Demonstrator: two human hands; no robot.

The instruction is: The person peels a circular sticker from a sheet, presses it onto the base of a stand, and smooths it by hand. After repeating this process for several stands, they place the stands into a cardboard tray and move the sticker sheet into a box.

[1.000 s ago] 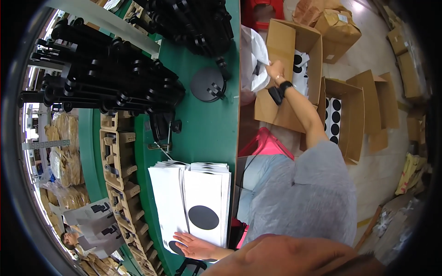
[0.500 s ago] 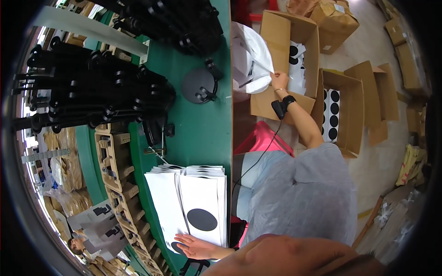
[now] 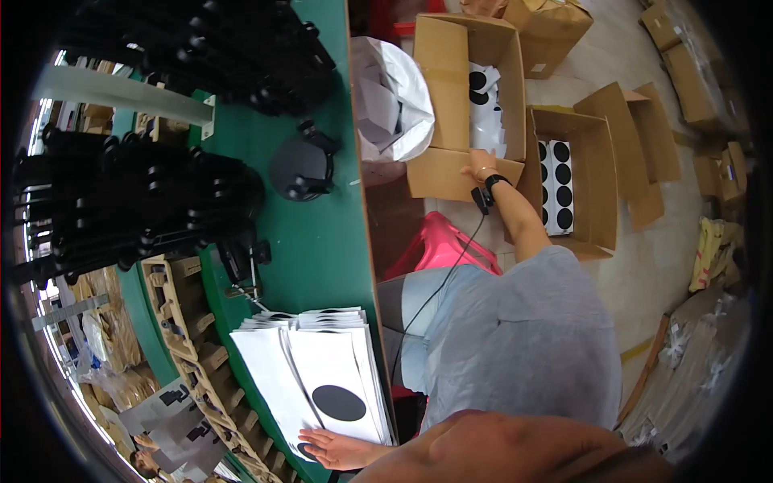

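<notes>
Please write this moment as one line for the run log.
left hand: flat on stack of white bags | right hand: at the rim of the open cardboard box | table: green

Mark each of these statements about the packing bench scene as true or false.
1. The left hand lies flat on the stack of white sheets with a black oval. True.
2. The right hand reaches toward the open cardboard box past the table's edge. True.
3. The right hand holds the round black part on the table. False: the round black part lies alone on the green table.
4. The second open box on the floor is empty. False: it holds white packs with black ovals.
5. The right wrist is bare. False: it wears a black band.
</notes>
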